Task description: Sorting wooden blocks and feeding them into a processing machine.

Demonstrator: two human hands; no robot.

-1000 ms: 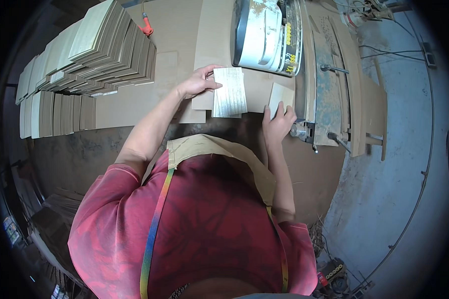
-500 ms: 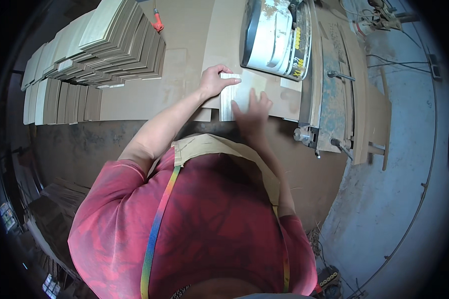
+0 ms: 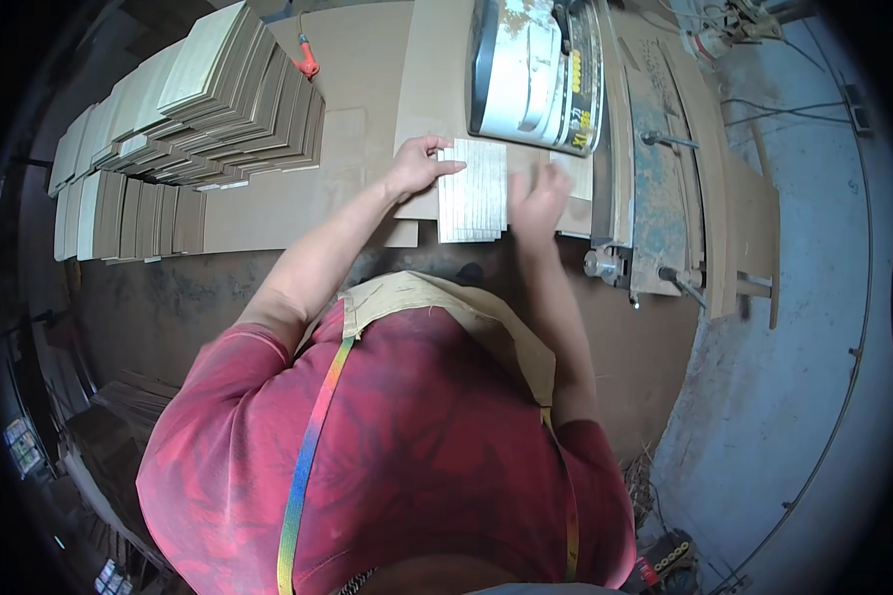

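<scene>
A fanned bundle of thin pale wooden strips (image 3: 474, 193) lies at the near edge of the work surface. My left hand (image 3: 422, 167) grips its left side, with the thumb laid over the top and the fingers curled at the far left corner. Just right of the bundle is my right hand (image 3: 540, 201), smeared by motion, so its fingers cannot be made out. A flat pale piece (image 3: 572, 177) shows beyond that hand.
Tall stacks of thin boards (image 3: 238, 89) stand at the left. A white plastic container (image 3: 526, 74) lies just beyond my hands. A red-handled tool (image 3: 308, 61) is at the back. Along the right runs a bench with metal clamps (image 3: 673, 144).
My right hand has moved right, off the bundle's side. The bundle now shows a wider, fanned face of strips. My left hand still grips its left side.
</scene>
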